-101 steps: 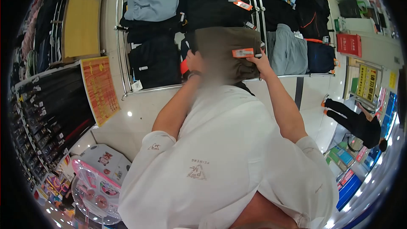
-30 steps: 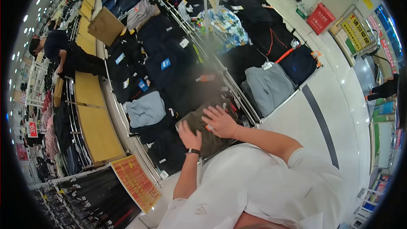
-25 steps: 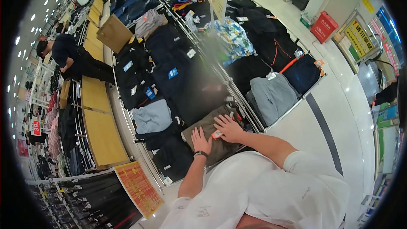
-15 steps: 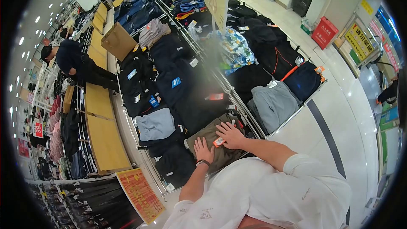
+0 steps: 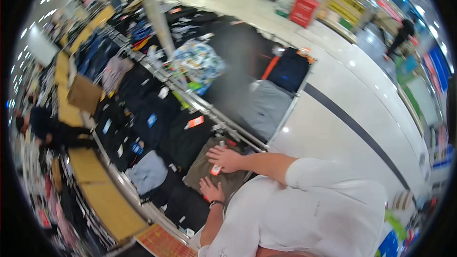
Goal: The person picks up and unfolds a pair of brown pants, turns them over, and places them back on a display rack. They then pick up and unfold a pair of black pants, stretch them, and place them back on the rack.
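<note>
A folded olive-brown garment lies on the near end of the display table, with an orange-and-white tag on top. My left hand rests flat on its near left edge, fingers spread. Across its upper part lies my right hand, also flat with the fingers apart, just above the tag. Neither hand grips anything. Black folded clothes lie left of the garment, and a light grey-blue folded piece sits farther left.
A metal rail divides the table lengthwise. Beyond it lie a grey folded garment and a blue-and-yellow patterned one. A person in dark clothes stands at the left, near a brown paper bag. A red box stands on the floor behind.
The view has swung to the right, so the table and the person in dark clothes sit farther left. Both hands still lie flat on the olive-brown garment.
</note>
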Demonstrator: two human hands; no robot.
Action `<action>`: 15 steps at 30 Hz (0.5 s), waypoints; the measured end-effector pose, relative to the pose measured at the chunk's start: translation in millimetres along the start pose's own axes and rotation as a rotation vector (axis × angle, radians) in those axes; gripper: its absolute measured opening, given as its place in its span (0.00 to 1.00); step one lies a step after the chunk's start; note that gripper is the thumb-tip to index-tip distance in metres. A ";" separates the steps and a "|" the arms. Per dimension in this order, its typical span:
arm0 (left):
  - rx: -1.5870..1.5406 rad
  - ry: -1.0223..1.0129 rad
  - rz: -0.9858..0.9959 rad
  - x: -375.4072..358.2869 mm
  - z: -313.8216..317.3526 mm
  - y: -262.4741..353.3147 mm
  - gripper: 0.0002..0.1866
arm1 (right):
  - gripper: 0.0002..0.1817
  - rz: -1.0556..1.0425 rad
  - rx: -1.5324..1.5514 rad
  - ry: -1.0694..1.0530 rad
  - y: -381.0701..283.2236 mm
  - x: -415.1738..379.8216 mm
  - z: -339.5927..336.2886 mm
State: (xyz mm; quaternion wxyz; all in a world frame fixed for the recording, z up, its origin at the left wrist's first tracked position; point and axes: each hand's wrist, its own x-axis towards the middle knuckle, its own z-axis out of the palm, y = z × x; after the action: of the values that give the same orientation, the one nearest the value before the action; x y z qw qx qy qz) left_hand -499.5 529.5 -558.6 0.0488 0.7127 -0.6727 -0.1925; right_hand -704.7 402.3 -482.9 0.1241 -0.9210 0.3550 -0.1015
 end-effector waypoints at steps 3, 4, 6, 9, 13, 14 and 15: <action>0.025 0.035 0.015 -0.2 4.8 -2.5 0.41 | 0.36 -0.013 -0.008 0.021 0.8 -3.5 -2.3; 0.030 0.054 0.039 -1.0 4.8 -3.0 0.40 | 0.36 0.040 -0.007 0.027 -0.7 -5.0 -2.4; 0.043 0.059 0.092 0.4 2.8 -5.6 0.39 | 0.37 0.010 0.053 0.022 -0.9 -5.2 -3.5; 0.018 0.111 0.111 0.4 5.7 -13.4 0.36 | 0.38 0.040 0.038 0.045 -5.3 -7.7 -1.2; -0.093 0.156 0.079 0.6 0.2 -29.2 0.33 | 0.36 0.131 0.066 0.204 -12.9 -22.5 -1.3; -0.123 0.175 0.068 -0.2 -3.5 -34.5 0.32 | 0.36 0.141 0.066 0.207 -12.2 -28.8 -2.1; -0.152 0.194 0.052 -2.0 -5.2 -38.3 0.32 | 0.35 0.172 0.133 0.270 -9.7 -37.8 -7.5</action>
State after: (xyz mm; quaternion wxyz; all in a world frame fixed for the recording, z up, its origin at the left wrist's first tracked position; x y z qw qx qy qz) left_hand -461.7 533.9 -566.0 0.1725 0.7044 -0.6666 -0.1721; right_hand -728.2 433.8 -476.6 0.1440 -0.8549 0.4386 -0.2365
